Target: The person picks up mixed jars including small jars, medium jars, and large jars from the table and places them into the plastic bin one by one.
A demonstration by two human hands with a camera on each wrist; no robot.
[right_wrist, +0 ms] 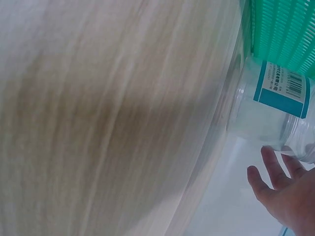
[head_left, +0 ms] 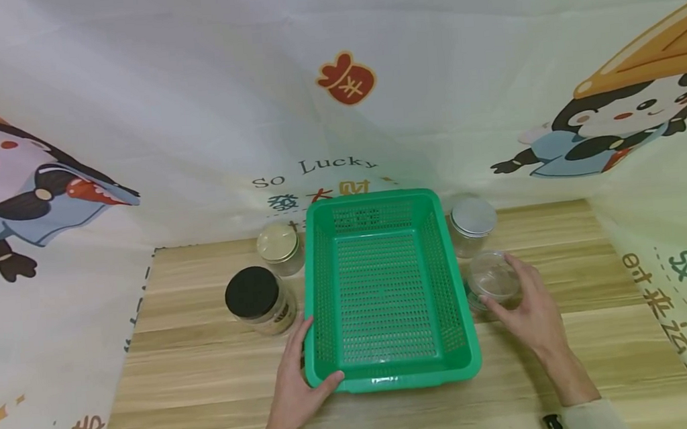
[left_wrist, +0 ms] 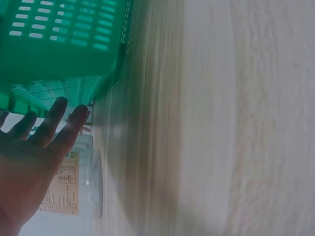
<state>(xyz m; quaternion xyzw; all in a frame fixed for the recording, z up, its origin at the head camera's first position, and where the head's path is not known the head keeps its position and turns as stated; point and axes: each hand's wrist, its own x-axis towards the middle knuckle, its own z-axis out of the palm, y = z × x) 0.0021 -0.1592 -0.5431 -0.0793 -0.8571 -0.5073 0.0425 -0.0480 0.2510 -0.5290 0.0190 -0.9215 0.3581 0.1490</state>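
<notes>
A green plastic basket (head_left: 393, 380) with slotted walls and base stands at the middle of the table. My left hand (head_left: 296, 386) is at its near left corner, thumb on the front rim and fingers along the left side. In the left wrist view those fingers look mostly straight against the basket wall (left_wrist: 59, 64). To the basket's right, my right hand (head_left: 532, 307) holds a clear jar (head_left: 494, 277) by its transparent lid, thumb and fingers on opposite sides. The right wrist view shows a teal and white barcode label (right_wrist: 283, 88) on that jar, beside the basket.
A silver-lidded jar (head_left: 473, 218) stands behind the clear jar. Left of the basket are a black-lidded jar (head_left: 254, 294) and a gold-lidded jar (head_left: 278, 243). A small black object (head_left: 552, 425) lies by the right sleeve. Printed cloth (head_left: 218, 83) encloses the wooden table (head_left: 192, 374).
</notes>
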